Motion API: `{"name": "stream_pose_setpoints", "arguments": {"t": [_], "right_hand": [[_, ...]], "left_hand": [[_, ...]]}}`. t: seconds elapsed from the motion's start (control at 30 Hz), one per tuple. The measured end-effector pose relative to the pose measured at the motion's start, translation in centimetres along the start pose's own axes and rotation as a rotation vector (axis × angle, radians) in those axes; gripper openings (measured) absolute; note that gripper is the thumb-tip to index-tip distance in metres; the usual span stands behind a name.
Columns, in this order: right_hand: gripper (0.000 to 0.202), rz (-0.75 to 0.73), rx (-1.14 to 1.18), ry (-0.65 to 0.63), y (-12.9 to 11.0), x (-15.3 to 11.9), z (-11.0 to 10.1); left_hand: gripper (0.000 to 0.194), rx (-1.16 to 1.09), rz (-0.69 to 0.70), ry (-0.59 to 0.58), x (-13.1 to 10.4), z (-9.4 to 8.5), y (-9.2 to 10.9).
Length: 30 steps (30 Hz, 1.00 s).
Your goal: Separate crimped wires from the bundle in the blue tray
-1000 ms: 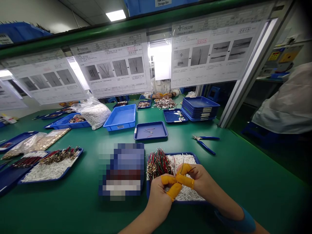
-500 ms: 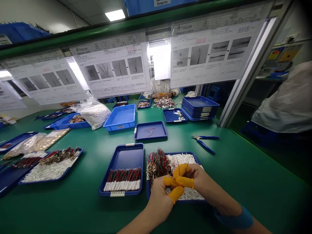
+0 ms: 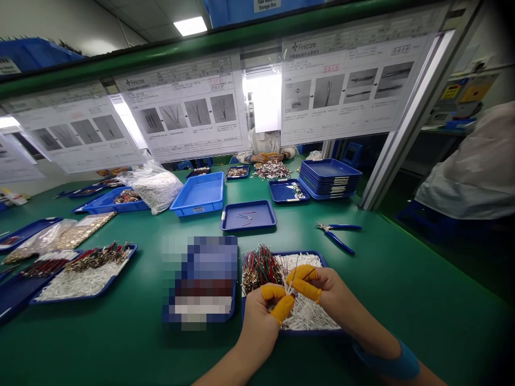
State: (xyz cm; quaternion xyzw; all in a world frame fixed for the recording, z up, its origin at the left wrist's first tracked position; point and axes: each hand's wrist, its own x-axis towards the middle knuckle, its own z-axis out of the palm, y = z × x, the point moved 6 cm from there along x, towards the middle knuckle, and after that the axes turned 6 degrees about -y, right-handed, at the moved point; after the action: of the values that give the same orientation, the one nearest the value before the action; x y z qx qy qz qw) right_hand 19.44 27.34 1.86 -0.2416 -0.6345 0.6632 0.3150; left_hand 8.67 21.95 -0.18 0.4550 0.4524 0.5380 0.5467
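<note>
Both my hands wear yellow finger cots and meet over a blue tray (image 3: 324,261) near the table's front edge. My left hand (image 3: 263,316) and my right hand (image 3: 325,297) pinch thin wires and a small white tube (image 3: 288,287) between their fingertips. The tray holds a heap of white tubes (image 3: 308,316) and a bundle of red and green wires (image 3: 260,267) at its left end. To the left lies another blue tray (image 3: 203,281), which appears blurred here.
Blue-handled pliers (image 3: 338,236) lie right of the tray. A small blue tray (image 3: 248,215), a deep blue bin (image 3: 199,194), a stack of trays (image 3: 330,178) and a bag of white tubes (image 3: 155,185) stand behind. More trays of wires (image 3: 80,268) sit left. A person works opposite; another stands right.
My hands have shifted slightly up and left over the tray, and the fingertips have parted a little, showing a white tube and wires between them.
</note>
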Motion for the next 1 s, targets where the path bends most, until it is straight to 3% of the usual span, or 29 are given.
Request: {"name": "stream_pose_setpoints", "arguments": {"t": [0.17, 0.33, 0.47, 0.63, 0.8, 1.0], "right_hand": [[0.023, -0.066, -0.111, -0.037, 0.6, 0.1, -0.2], [0.026, -0.083, -0.221, -0.033, 0.2, -0.1, 0.0], [0.028, -0.086, -0.334, -0.038, -0.6, -0.2, 0.6], [0.023, -0.209, -0.460, 0.009, -1.3, -0.4, 1.0], [0.018, -0.281, -0.571, 0.154, -1.3, -0.6, 0.4], [0.015, -0.250, -0.528, 0.035, -1.3, -0.7, 1.1]], "left_hand": [[0.026, 0.030, 0.037, -0.020, 0.1, -0.1, -0.4], [0.023, 0.209, 0.105, 0.000, 0.0, -0.3, -0.1], [0.017, 0.477, 0.251, 0.021, -0.4, -0.3, 1.1], [0.015, 0.709, 0.465, 0.043, -1.0, -0.2, 2.2], [0.015, 0.716, 0.507, -0.003, -1.2, 0.5, 2.6], [0.012, 0.645, 0.443, -0.030, -1.1, 0.9, 2.4]]}}
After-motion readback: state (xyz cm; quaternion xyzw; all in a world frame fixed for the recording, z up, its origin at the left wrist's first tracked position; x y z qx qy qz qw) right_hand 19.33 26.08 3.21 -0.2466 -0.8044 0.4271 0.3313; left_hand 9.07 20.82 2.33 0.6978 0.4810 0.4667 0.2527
